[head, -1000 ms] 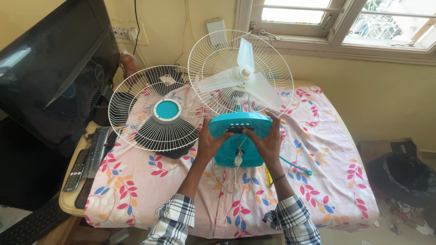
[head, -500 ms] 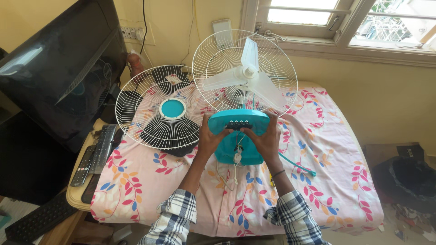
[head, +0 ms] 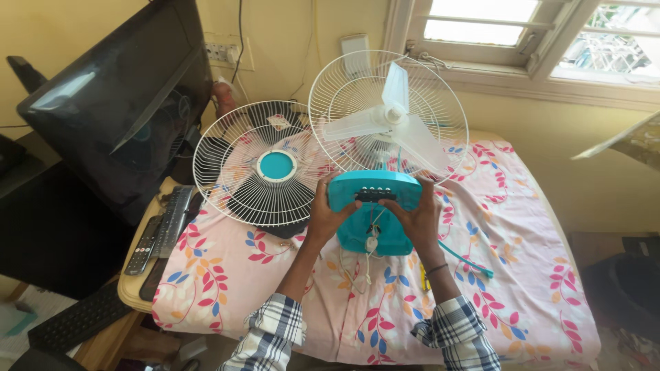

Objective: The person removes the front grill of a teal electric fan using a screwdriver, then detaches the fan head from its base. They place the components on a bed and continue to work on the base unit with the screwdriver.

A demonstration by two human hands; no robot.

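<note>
Right now both hands are clamped on the teal plastic fan base (head: 375,213), which stands on the pink floral-print cloth (head: 522,275) covering the table, just in front of the person. The left hand (head: 326,214) wraps the base's left edge, fingers curled round it and thumb up near the row of dark push buttons (head: 375,194). The right hand (head: 418,218) grips the right edge the same way, thumb reaching in toward those buttons. Neither hand is spread flat; both are closed on the shell.

By the look of it, that base is hard, smooth moulded plastic: stiff and a bit slippery, so the two side edges are the sensible places to hold. It looks top-heavy too, with the white wire rear guard (head: 389,115) and the translucent white three-blade propeller (head: 392,124) standing up behind it. The thin wires would bend if grabbed, and the blades look brittle.

Loose white wires with a small white fitting (head: 371,242) dangle down the front of the base, so its face seems to be open. A teal cable (head: 466,260) trails off to the right.

Beside it on the left lies the detached white wire front guard with a teal centre disc (head: 261,165), touching the rear guard's rim. Further left sit a dark flat screen (head: 117,110) and black remote controls (head: 158,230).
</note>
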